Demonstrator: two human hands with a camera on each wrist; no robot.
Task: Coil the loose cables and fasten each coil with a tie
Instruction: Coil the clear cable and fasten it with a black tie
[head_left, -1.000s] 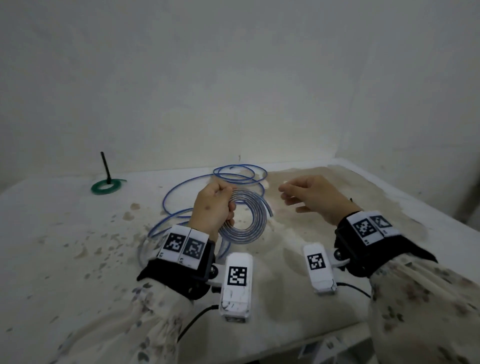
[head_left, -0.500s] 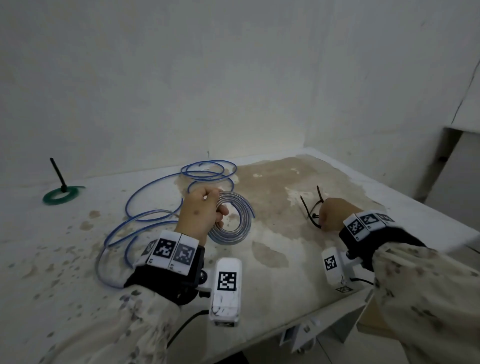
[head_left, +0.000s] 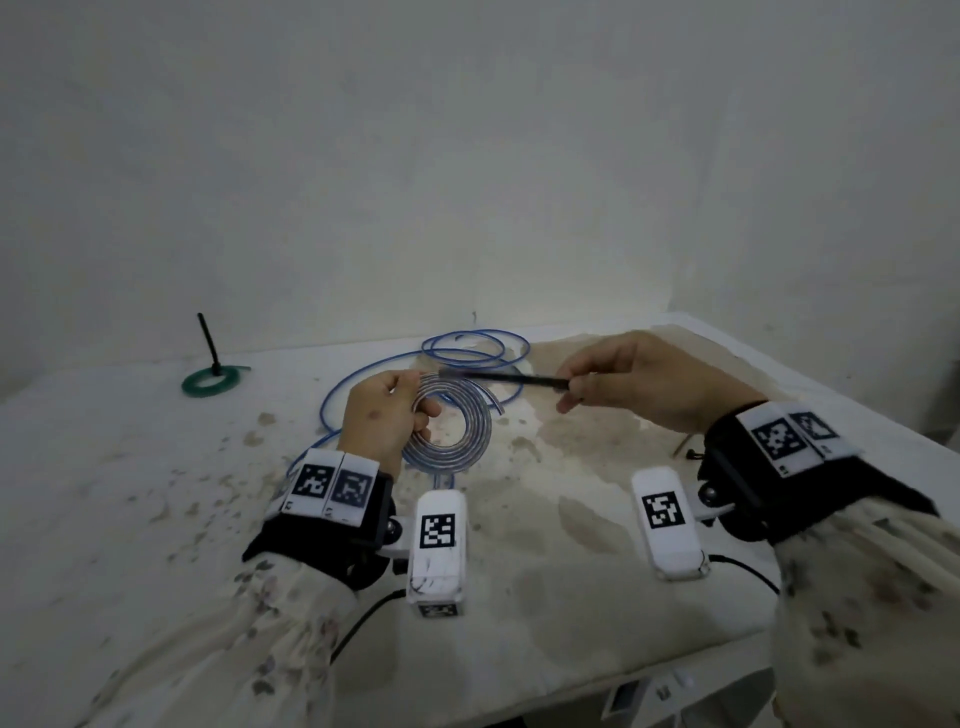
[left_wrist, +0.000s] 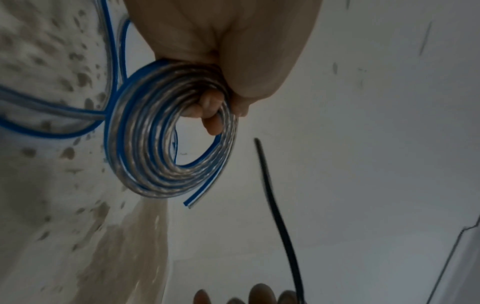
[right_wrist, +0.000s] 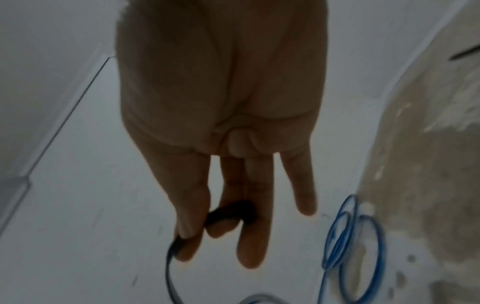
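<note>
On the stained white tabletop (head_left: 156, 493) we list, largest first: one long loose blue-edged clear flat cable (head_left: 363, 379), trailing in wide loops toward the back wall and still joined to the coil; one tight flat coil of the same clear, blue-striped cable (head_left: 457, 447), raised off the surface, its cut end free at the outer turn; one thin black tie (head_left: 498, 375), held level with its tip over the coil's upper rim. Our left hand (head_left: 384, 421) is clenched round the coil's near side, fingers hooked through its centre. Our right hand (head_left: 639, 384) pinches the tie's tail between thumb and forefinger, remaining fingers extended. To fasten well, we judge: thread the tie through the coil's centre beside our left fingers, wrap every turn, catch the free end, and keep our left grip firm until cinched, or the turns spring apart.
</note>
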